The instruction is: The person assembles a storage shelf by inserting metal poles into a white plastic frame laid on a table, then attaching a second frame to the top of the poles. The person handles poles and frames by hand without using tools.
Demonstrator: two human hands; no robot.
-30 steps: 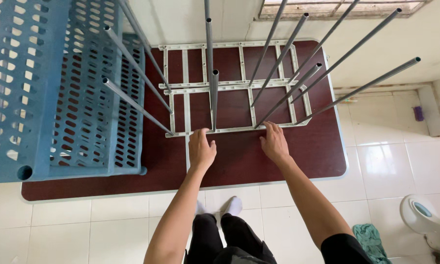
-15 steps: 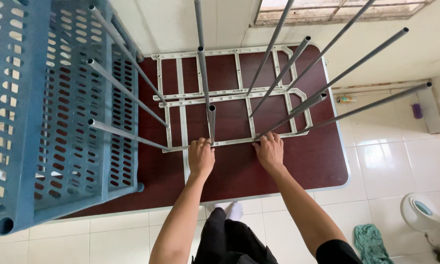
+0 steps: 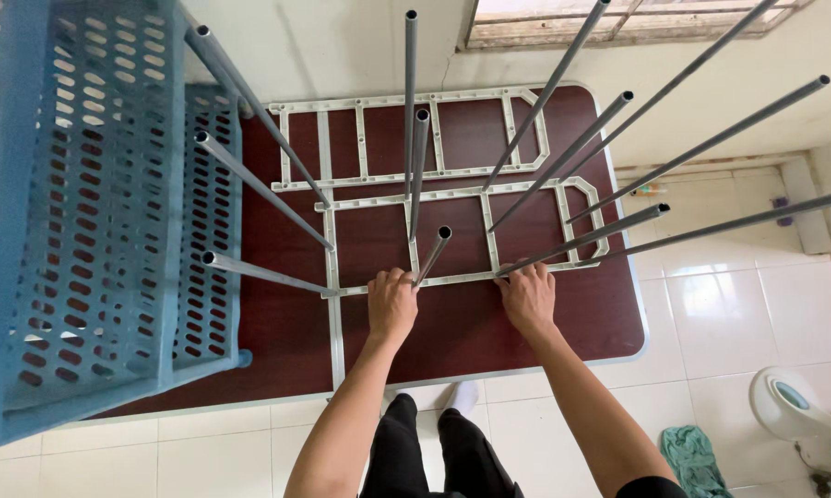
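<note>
A white plastic rack frame (image 3: 452, 195) lies flat on a dark brown table (image 3: 277, 314), with several grey metal tubes (image 3: 563, 152) standing up out of it toward the camera. My left hand (image 3: 391, 304) grips the frame's near rail at the foot of a tube (image 3: 431, 255). My right hand (image 3: 527, 297) grips the same rail further right, beside another tube's foot. A second white frame (image 3: 406, 138) lies just behind the first, slightly separated from it.
Blue perforated plastic shelves (image 3: 102, 212) stand tilted on the left side of the table. The floor is white tile. A green cloth (image 3: 699, 449) and a white appliance (image 3: 794, 406) sit on the floor at the lower right. A window ledge runs along the far wall.
The near frame with its tubes has slid toward me and to the right, opening a gap from the rear frame. Both hands moved from resting at the rail to gripping it.
</note>
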